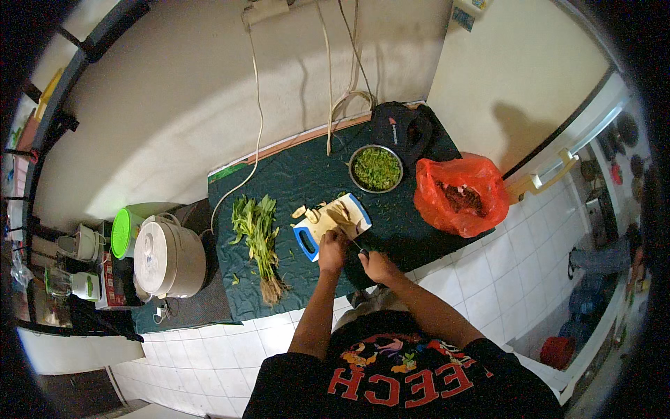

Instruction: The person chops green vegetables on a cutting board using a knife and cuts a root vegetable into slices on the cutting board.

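My left hand [333, 251] presses down on pale sliced pieces at the near edge of a white cutting board [360, 216] with blue ends. My right hand [379, 266] grips the dark handle of a knife [357, 245], its blade pointing towards the board beside my left fingertips. What exactly the pale food is, I cannot tell. A few cut pieces [299, 211] lie by the board's far left corner. Left of the board rests a bunch of leafy greens [260, 230] with roots on. Beyond the board stands a metal bowl [353, 177] of chopped greens.
An open red plastic bag [434, 209] with dark scraps sits at the table's right end. Behind the bowl lies a black bag [398, 125]. A rice cooker [172, 259] and a green-lidded container [122, 233] stand at the left. A cable [259, 115] hangs down the wall onto the table.
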`<act>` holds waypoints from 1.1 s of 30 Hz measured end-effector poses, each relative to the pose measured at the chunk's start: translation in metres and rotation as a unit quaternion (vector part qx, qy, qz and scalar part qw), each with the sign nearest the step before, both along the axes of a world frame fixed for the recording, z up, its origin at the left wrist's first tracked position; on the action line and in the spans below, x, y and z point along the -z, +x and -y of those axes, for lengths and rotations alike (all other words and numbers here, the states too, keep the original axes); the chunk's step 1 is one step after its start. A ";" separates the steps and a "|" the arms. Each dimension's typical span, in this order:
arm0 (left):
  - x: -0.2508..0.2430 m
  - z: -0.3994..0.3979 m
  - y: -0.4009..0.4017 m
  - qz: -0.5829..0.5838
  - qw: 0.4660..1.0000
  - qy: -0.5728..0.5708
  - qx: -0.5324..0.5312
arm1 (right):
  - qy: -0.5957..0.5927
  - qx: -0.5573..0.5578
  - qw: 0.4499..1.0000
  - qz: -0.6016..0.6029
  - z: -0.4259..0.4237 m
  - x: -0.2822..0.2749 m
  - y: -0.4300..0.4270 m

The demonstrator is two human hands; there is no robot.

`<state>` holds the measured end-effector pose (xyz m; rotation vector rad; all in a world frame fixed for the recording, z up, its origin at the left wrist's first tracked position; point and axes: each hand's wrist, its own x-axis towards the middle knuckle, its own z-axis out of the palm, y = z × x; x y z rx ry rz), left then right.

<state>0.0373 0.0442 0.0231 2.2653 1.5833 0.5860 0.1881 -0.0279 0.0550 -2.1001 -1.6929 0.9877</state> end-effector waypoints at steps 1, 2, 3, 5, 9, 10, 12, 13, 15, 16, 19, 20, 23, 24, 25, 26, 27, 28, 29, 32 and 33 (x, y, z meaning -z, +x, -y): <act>0.006 -0.001 -0.003 0.011 0.999 -0.025 -0.016 | 0.002 -0.002 1.000 -0.001 -0.007 -0.007 0.002; 0.011 -0.003 -0.005 0.011 1.000 -0.024 -0.017 | 0.002 -0.016 1.000 0.012 -0.014 -0.015 0.005; 0.014 -0.006 -0.004 0.040 0.999 -0.026 -0.009 | 0.001 -0.028 0.999 0.026 -0.020 -0.019 0.009; 0.020 -0.011 -0.006 0.069 0.997 -0.029 0.000 | 0.012 -0.021 0.999 0.024 -0.024 -0.029 0.013; 0.020 -0.039 -0.006 0.111 0.989 -0.087 0.047 | 0.060 -0.004 0.998 -0.004 -0.026 -0.030 0.033; 0.024 -0.049 -0.013 0.083 0.993 -0.062 0.055 | 0.081 0.008 0.996 -0.032 -0.026 -0.032 0.034; 0.035 -0.070 -0.031 0.070 0.997 -0.005 0.036 | 0.054 0.009 0.998 -0.033 -0.026 -0.041 0.035; 0.036 -0.075 -0.034 0.095 0.994 -0.026 -0.038 | 0.023 0.012 0.999 -0.034 -0.024 -0.045 0.037; 0.031 -0.082 -0.050 -0.003 0.996 0.083 -0.041 | 0.055 -0.009 0.998 -0.036 -0.007 -0.052 0.040; 0.024 -0.087 -0.053 0.030 0.997 0.059 -0.051 | 0.092 -0.026 0.995 -0.038 0.004 -0.052 0.043; 0.001 -0.086 -0.039 0.063 0.989 0.015 -0.136 | 0.000 0.065 0.998 -0.022 0.030 -0.020 0.051; -0.004 -0.081 -0.033 0.063 0.988 0.014 -0.137 | 0.021 0.009 1.000 -0.003 0.040 -0.016 0.055; -0.010 -0.048 -0.001 0.019 0.995 -0.051 0.081 | 0.011 0.090 0.994 -0.061 0.052 -0.022 0.060; -0.012 -0.034 0.014 -0.010 0.987 -0.031 0.155 | 0.012 0.093 0.994 -0.060 0.057 -0.023 0.063; -0.005 -0.023 0.017 -0.087 0.982 0.065 0.155 | 0.046 0.055 0.996 -0.054 0.060 -0.028 0.063; 0.006 -0.021 0.013 -0.033 0.989 0.058 0.132 | 0.066 0.030 0.996 -0.052 0.061 -0.029 0.062; 0.015 -0.020 0.010 0.022 0.992 0.051 0.112 | 0.086 0.007 0.995 -0.049 0.063 -0.029 0.063; 0.018 -0.020 0.011 0.026 0.992 0.054 0.114 | 0.077 0.000 0.996 -0.048 0.066 -0.026 0.068; 0.021 -0.021 0.010 0.074 0.992 0.002 0.102 | 0.073 -0.003 0.996 -0.044 0.068 -0.023 0.073; 0.017 -0.030 0.018 0.204 0.962 -0.155 0.094 | 0.040 0.021 0.998 -0.040 0.074 -0.027 0.085; 0.024 -0.039 0.007 0.350 0.887 -0.298 0.052 | 0.034 0.014 0.998 -0.046 0.072 -0.032 0.079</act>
